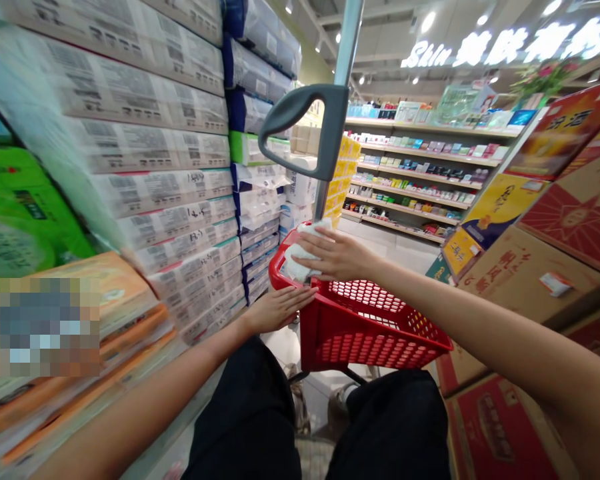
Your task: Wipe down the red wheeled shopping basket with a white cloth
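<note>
A red plastic shopping basket (375,327) on wheels stands in front of my knees, with a grey pull handle (305,127) rising on a metal pole. My right hand (337,257) presses a crumpled white cloth (300,257) against the basket's far left rim, fingers laid flat over the cloth. My left hand (277,308) rests against the basket's left outer wall, fingers stretched out and together, holding nothing.
Stacked wrapped tissue packs (170,193) fill the left side close by. Red and yellow cardboard cartons (545,267) are piled on the right. Shelves of small goods (415,180) stand farther ahead across a pale floor.
</note>
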A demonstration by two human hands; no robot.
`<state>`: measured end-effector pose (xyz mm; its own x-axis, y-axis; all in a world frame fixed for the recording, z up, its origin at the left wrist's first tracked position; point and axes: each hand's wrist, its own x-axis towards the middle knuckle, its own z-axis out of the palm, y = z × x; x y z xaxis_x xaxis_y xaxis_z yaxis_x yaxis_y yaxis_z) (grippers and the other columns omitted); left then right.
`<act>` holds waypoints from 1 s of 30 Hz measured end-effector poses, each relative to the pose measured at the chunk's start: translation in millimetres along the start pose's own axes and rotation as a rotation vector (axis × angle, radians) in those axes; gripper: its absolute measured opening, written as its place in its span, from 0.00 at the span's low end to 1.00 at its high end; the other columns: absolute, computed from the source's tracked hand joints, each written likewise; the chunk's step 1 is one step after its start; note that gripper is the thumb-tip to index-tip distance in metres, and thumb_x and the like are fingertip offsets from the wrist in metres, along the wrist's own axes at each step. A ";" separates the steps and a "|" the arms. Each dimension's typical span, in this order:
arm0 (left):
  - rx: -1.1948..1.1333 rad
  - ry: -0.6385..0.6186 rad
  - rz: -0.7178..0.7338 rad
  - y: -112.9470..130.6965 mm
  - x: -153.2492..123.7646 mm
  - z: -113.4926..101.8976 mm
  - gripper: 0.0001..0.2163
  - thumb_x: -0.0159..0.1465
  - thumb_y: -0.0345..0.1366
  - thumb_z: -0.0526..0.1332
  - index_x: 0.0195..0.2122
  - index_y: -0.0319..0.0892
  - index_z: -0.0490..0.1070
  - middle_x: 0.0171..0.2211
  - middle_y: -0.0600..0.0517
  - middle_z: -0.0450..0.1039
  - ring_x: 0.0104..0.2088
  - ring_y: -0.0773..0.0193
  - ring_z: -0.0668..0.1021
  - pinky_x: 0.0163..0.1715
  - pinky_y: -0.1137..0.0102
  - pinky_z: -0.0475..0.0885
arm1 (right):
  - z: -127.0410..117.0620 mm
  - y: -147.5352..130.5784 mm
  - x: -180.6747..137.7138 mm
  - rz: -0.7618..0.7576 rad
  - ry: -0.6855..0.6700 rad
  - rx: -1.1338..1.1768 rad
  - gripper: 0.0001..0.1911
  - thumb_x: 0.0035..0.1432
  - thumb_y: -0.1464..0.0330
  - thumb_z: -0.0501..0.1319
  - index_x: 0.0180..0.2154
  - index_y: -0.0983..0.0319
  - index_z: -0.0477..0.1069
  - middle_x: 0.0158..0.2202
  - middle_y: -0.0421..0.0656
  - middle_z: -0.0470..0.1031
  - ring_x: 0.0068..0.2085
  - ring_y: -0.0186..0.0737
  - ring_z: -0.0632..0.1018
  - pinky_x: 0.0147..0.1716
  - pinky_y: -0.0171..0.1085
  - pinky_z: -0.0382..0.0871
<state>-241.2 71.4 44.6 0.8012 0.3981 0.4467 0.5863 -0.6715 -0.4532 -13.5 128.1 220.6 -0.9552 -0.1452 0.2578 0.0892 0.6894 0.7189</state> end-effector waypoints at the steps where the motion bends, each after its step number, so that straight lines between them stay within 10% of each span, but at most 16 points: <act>1: -0.002 -0.001 0.000 0.3 0.3 -0.9 0.28 0.71 0.35 0.48 0.71 0.37 0.42 0.70 0.50 0.49 0.71 0.66 0.51 0.70 0.67 0.43 | -6.1 9.2 2.4 0.008 0.012 -0.006 0.26 0.67 0.57 0.55 0.62 0.59 0.61 0.65 0.50 0.64 0.67 0.47 0.62 0.65 0.52 0.56; 8: -0.017 0.011 -0.017 2.0 -0.2 3.6 0.29 0.70 0.34 0.49 0.71 0.38 0.41 0.70 0.49 0.49 0.71 0.65 0.51 0.69 0.66 0.46 | -6.8 7.0 16.3 0.313 0.135 -0.017 0.27 0.65 0.53 0.56 0.61 0.58 0.63 0.68 0.50 0.57 0.70 0.53 0.55 0.67 0.60 0.47; 13: -0.024 0.030 -0.015 1.1 -1.5 6.6 0.29 0.71 0.34 0.49 0.71 0.38 0.40 0.69 0.49 0.53 0.70 0.66 0.53 0.70 0.66 0.44 | 33.1 -38.6 -2.0 0.159 0.103 0.002 0.22 0.65 0.58 0.57 0.56 0.61 0.68 0.65 0.50 0.63 0.68 0.49 0.61 0.66 0.51 0.57; 22: 0.000 0.006 -0.004 0.1 1.6 0.7 0.30 0.70 0.36 0.50 0.71 0.37 0.41 0.70 0.50 0.48 0.71 0.65 0.49 0.70 0.66 0.45 | -20.0 43.3 24.2 0.273 0.152 0.124 0.24 0.66 0.58 0.55 0.61 0.55 0.62 0.67 0.46 0.61 0.69 0.52 0.57 0.67 0.63 0.47; 30: 0.006 0.068 0.010 0.1 -2.0 9.3 0.28 0.71 0.35 0.49 0.71 0.36 0.43 0.69 0.48 0.53 0.70 0.65 0.52 0.70 0.66 0.43 | 33.2 -33.0 -1.8 0.049 0.059 -0.001 0.17 0.66 0.64 0.55 0.54 0.61 0.70 0.63 0.50 0.67 0.65 0.47 0.67 0.62 0.50 0.66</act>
<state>-241.7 76.3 36.5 0.7974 0.3476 0.4934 0.5790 -0.6714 -0.4627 -24.1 129.2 175.0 -0.9314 -0.1528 0.3304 0.1357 0.6964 0.7047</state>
